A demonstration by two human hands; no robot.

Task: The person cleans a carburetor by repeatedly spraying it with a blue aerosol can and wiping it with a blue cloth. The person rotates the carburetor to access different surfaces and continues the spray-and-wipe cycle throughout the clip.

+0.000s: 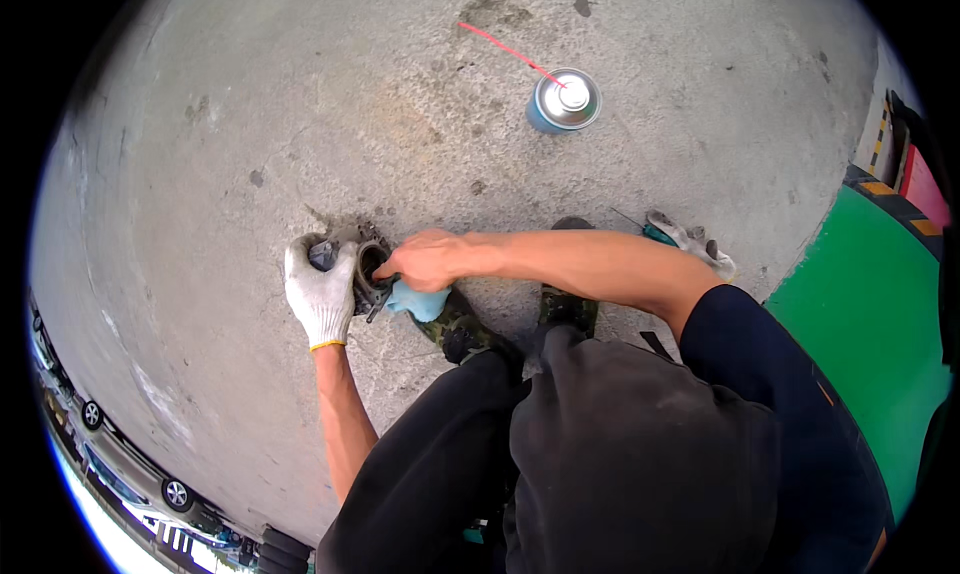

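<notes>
You've got bright, pretty even light, soft shadows, some glare on the aerosol can (565,102), blown-out white lower left, and that parked car (132,464) bending along the fisheye rim.

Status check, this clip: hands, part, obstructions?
Gloved left hand gripping metal part. Bare right hand at its opening, blue cloth alongside. Spray can upright, out of the way.

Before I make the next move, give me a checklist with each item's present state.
1. Left hand gloved and gripping the bored metal part: ok.
2. Right hand gloved: not ok, bare, fingertip at the bore.
3. Light-blue cloth at the right hand: ok.
4. Spray can upright, red straw attached: ok.
5. Bore clean inside: cannot tell, too dark.
6. Loose work glove worn: not ok, on the floor.
</notes>
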